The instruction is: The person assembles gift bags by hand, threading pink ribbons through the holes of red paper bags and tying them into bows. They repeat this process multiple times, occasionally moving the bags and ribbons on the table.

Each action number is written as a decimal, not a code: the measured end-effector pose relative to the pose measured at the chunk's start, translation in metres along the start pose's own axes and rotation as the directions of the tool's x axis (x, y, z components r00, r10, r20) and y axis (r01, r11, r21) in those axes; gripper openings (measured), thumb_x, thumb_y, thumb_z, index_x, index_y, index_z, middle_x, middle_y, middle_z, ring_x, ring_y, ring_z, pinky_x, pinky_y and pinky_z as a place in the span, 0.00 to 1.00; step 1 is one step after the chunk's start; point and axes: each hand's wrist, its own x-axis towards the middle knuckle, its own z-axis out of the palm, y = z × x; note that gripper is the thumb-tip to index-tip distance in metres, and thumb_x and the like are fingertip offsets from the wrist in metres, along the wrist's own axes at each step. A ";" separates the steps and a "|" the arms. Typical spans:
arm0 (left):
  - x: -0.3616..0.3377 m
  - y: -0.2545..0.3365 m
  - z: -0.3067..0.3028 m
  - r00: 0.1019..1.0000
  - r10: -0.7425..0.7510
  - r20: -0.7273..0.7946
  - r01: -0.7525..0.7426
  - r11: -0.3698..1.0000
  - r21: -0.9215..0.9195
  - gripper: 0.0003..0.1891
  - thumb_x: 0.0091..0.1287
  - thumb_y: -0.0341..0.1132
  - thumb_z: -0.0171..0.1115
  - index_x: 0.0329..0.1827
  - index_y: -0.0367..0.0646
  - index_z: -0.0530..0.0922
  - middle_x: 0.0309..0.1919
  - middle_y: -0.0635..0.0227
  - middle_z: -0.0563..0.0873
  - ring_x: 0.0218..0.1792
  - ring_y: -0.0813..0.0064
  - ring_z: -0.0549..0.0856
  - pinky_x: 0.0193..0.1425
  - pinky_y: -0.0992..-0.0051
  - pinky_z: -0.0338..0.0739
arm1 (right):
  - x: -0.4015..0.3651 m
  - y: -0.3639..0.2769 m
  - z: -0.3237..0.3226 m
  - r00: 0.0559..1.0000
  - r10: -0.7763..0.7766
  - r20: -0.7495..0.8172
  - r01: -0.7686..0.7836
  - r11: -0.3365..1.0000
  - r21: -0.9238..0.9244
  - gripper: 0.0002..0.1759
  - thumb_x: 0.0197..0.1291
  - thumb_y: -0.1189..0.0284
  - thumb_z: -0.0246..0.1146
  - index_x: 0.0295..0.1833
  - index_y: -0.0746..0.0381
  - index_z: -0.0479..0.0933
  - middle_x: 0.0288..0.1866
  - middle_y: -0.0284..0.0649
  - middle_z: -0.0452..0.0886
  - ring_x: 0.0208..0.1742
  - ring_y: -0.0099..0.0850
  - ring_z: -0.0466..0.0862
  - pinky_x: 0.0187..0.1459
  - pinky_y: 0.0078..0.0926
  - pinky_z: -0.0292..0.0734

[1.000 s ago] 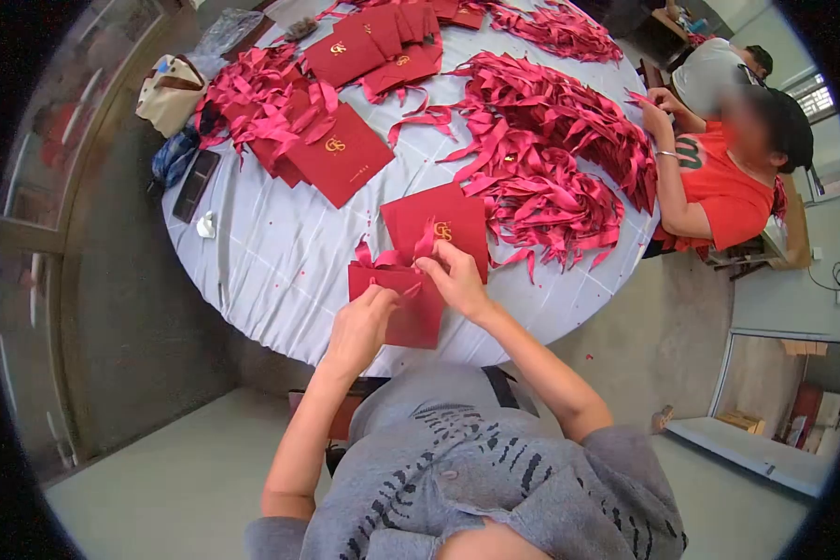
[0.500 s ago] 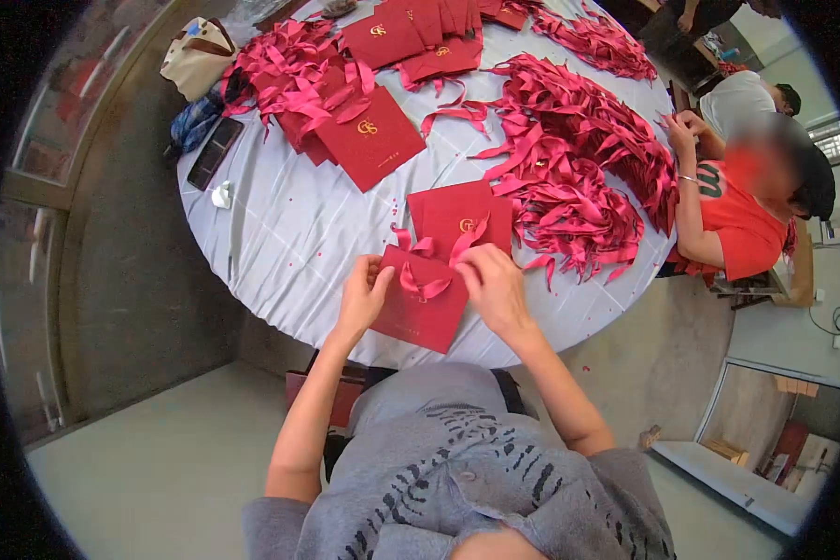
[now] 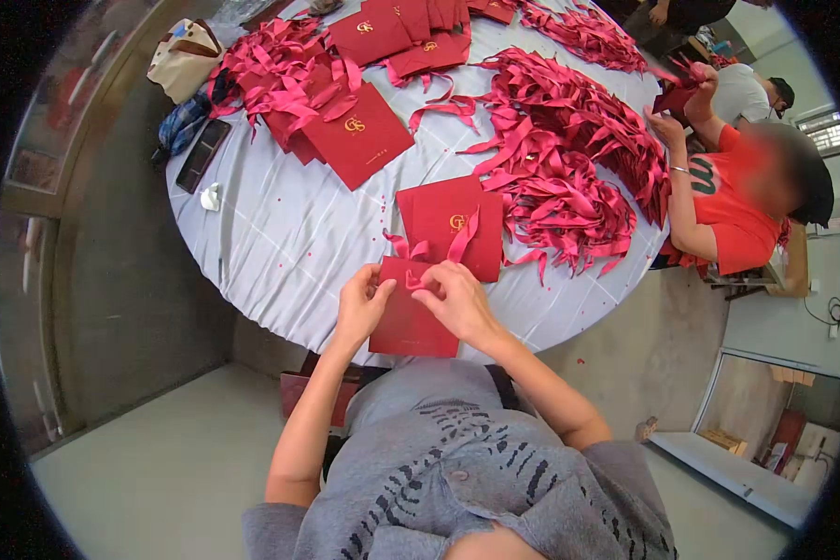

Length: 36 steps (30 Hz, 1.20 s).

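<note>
While left hand and right hand fingers pinch the ribbon on the red card, bow looks half-tied. Ribboned cards stacked far beyond fingers; loose ribbons heaped right, plenty left.

The single head-worn fisheye camera looks steeply down, close over the round tabletop filling the frame's upper half.

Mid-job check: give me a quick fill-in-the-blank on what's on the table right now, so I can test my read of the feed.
1. The left hand and right hand both touch a folder coloured ____.
2. The logo on the second folder just beyond it is printed in ____.
3. The table under them is ____ in shape.
4. The nearer co-worker at the table's right side wears a shirt coloured ____.
Missing words: red; gold; round; orange.
</note>
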 end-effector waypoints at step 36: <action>-0.014 0.016 0.028 0.992 -0.092 0.089 0.105 0.983 -0.152 0.12 0.62 0.36 0.64 0.38 0.37 0.72 0.26 0.74 0.78 0.27 0.86 0.73 0.31 0.82 0.69 | -0.041 0.016 -0.008 0.965 -0.189 -0.182 0.198 0.979 0.036 0.10 0.50 0.74 0.68 0.37 0.64 0.76 0.37 0.41 0.70 0.34 0.34 0.76 0.35 0.29 0.73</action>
